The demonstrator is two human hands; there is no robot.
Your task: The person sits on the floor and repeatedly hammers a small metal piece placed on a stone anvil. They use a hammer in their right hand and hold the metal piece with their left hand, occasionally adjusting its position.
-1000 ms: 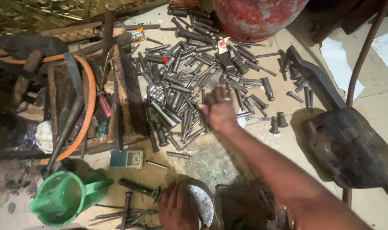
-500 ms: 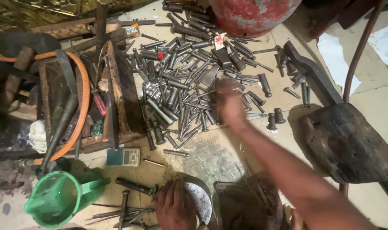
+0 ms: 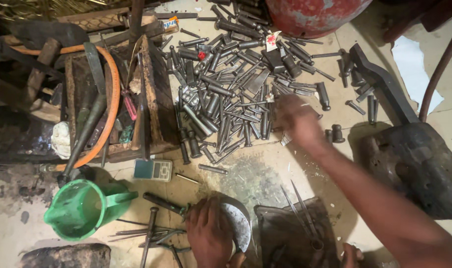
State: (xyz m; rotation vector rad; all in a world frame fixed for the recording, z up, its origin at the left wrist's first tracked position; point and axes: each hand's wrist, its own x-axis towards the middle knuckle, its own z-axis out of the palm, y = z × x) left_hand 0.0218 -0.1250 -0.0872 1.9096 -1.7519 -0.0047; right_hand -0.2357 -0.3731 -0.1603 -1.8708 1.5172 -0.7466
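A big heap of dark steel pins and punches (image 3: 226, 94) lies spread on the floor. My right hand (image 3: 298, 119) hovers at the heap's lower right edge, motion-blurred, fingers pointing down; whether it holds a pin is hidden by the blur. My left hand (image 3: 211, 231) sits near the bottom edge, fingers curled over the left rim of a round grey metal disc (image 3: 238, 226). A dark rod (image 3: 161, 202) lies on the floor and runs up to that hand's fingers.
A wooden tool box (image 3: 151, 99) with an orange hose (image 3: 114, 94) stands at left. Below it are a green plastic jug (image 3: 84, 208) and a small digital scale (image 3: 153, 169). A red cylinder (image 3: 310, 15) stands at the top, a heavy iron block (image 3: 414, 164) at right, thin rods (image 3: 300, 213) on a dark sheet below.
My right hand has slid to the right, from inside the heap of pins to its right edge. My left hand has stayed on the disc.
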